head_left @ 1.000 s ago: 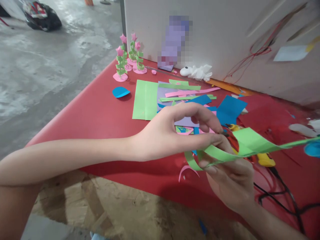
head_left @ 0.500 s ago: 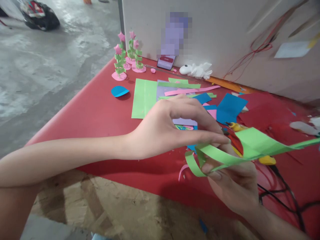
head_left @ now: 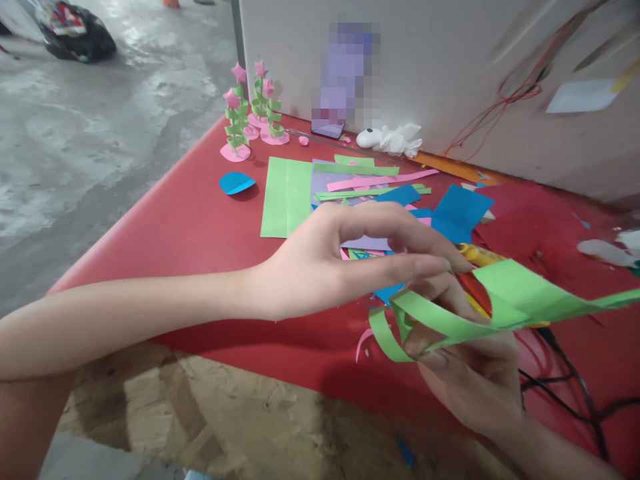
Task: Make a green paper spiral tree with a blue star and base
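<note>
A long light-green paper strip [head_left: 520, 287], twisted into curls, crosses the right side of the view above the red table. My right hand [head_left: 475, 387] pinches it between thumb and fingers near a small folded loop at its left end. Over it, my left hand [head_left: 330, 260] arches with thumb and forefinger slightly apart. Its fingertips are close to the strip and the right hand's fingers, with nothing visible between them. Part of the right hand is hidden behind the paper.
Paper flowers with pink stars [head_left: 236, 123] stand at the table's back left, near a blue paper piece [head_left: 237, 183]. Green sheets [head_left: 285, 200], strips and blue paper [head_left: 460, 213] lie mid-table. A yellow-handled tool [head_left: 480, 255] and black cables [head_left: 575, 373] are at right.
My left thumb and forefinger have parted a little and lifted off the strip. My right hand keeps its pinch, with the strip shifted slightly down.
</note>
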### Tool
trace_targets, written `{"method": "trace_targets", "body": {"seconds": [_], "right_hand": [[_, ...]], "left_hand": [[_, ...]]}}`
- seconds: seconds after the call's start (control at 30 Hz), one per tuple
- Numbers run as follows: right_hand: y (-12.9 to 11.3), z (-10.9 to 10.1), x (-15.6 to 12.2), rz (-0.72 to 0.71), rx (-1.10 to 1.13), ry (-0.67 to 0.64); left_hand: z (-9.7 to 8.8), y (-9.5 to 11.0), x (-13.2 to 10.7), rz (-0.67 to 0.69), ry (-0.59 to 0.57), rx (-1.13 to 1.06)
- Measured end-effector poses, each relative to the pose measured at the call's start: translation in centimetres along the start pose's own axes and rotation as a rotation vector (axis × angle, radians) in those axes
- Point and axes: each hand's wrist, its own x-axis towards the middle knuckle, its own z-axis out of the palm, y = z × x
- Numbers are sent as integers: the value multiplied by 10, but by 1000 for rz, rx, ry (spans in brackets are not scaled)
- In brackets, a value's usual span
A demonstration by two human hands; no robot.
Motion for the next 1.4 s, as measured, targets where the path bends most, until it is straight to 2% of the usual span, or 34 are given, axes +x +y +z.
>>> {"method": "trace_targets", "body": {"seconds": [0.1, 0.23, 0.5, 0.67, 0.87, 1.1, 1.23, 1.4], "right_hand": [[-3, 2, 3, -77, 19, -61], [-4, 1, 2, -80, 39, -65], [-1, 0, -3, -75, 32, -60], [0, 0, -2, -116, 32, -84], [0, -1, -3, -97, 30, -91], [-4, 2, 2, -74, 42, -111], [-5, 3, 4, -82, 45, -143], [-7, 3, 4, -76, 28, -116]], "left_hand": [[-1, -3, -1, -60, -45, -132], [-3, -7, -1, -95, -120, -284], [-5, -6, 0, -99, -175, -389], [1, -1, -1, -190, -135, -420], [4, -1, 0, -200, -82, -400], [3, -6, 1, -122, -88, -442], [4, -6, 2, -129, -45, -422], [5, -6, 3, -108, -19, -419]]}}
